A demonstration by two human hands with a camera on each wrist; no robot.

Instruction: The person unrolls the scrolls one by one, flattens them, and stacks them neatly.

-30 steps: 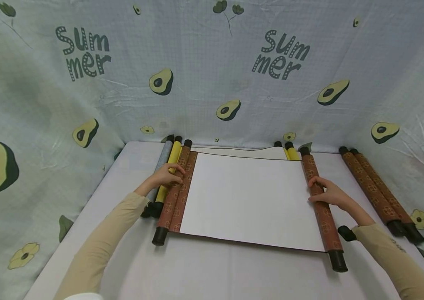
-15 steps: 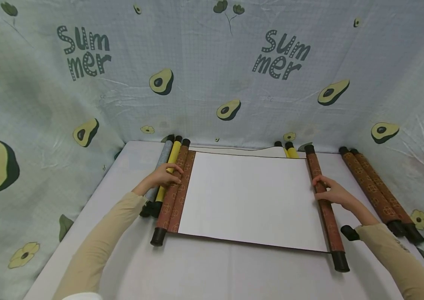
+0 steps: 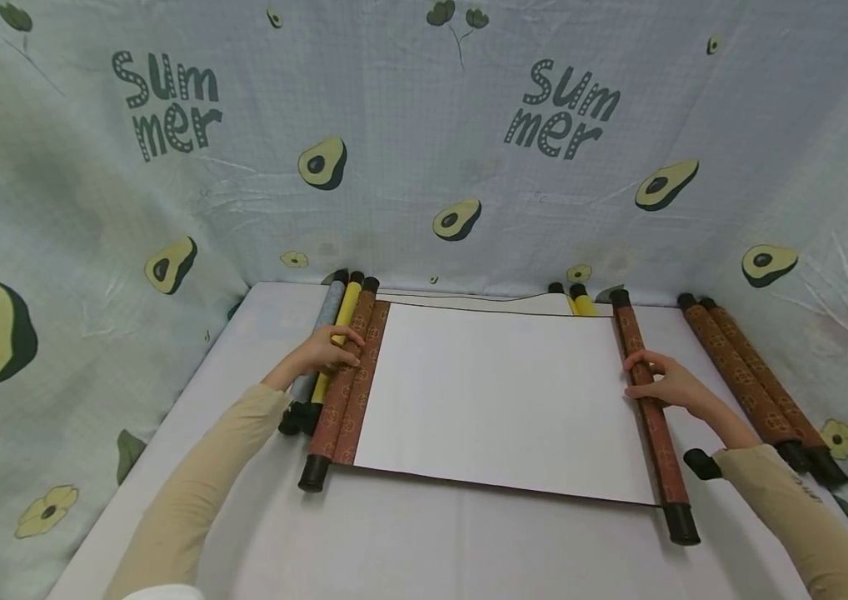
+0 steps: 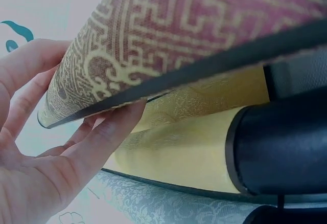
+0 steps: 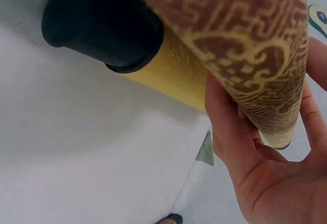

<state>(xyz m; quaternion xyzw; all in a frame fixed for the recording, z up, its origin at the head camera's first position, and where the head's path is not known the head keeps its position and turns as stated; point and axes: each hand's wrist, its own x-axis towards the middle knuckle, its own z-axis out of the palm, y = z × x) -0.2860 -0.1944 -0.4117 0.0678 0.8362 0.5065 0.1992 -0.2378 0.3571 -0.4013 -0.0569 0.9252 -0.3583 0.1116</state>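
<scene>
A hanging scroll with a blank white sheet (image 3: 499, 400) lies spread between two reddish-brown patterned rolls with black end knobs. My left hand (image 3: 326, 348) grips the left roll (image 3: 330, 425), thumb and fingers on opposite sides in the left wrist view, where the brown patterned cloth (image 4: 168, 29) is raised above a yellow roll (image 4: 189, 152). On the other side my right hand (image 3: 670, 385) holds the right roll (image 3: 662, 454) around its middle. The right wrist view shows that hand (image 5: 271, 183) curled about the patterned roll (image 5: 250, 45).
Yellow (image 3: 321, 389) and grey-blue (image 3: 306, 388) rolls lie just left of the scroll. Behind it, part of another sheet (image 3: 469, 304) and a yellow roll end (image 3: 583, 303) show. Two brown rolled scrolls (image 3: 742, 379) lie at the right. A printed cloth (image 3: 394, 100) hangs behind.
The right roll has moved slightly right and the left roll slightly left, both hands moving with them. A little more white sheet lies spread between them. The other rolls have stayed put.
</scene>
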